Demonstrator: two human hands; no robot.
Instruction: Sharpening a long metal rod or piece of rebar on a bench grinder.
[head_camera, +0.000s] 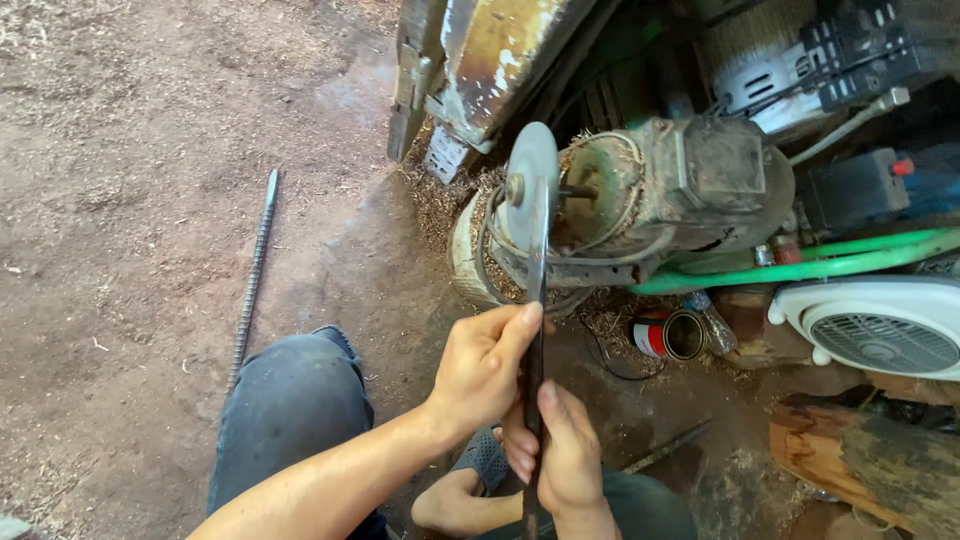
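Observation:
A long dark metal blade (537, 270) stands nearly edge-on in front of me, its far end pressed against a grey grinding disc (530, 185). The disc sits on the shaft of a dirty electric motor (670, 190). My left hand (482, 367) grips the blade near its middle, thumb along the edge. My right hand (560, 450) holds the blade lower down, closer to my body. My knee in dark trousers (290, 400) is at the lower left.
A ribbed steel bar (255, 270) lies on the dirt floor at left. A rusty open tin can (672, 334) lies under the motor. A white fan (880, 335), a green hose (810, 268) and wooden logs (870, 460) crowd the right side.

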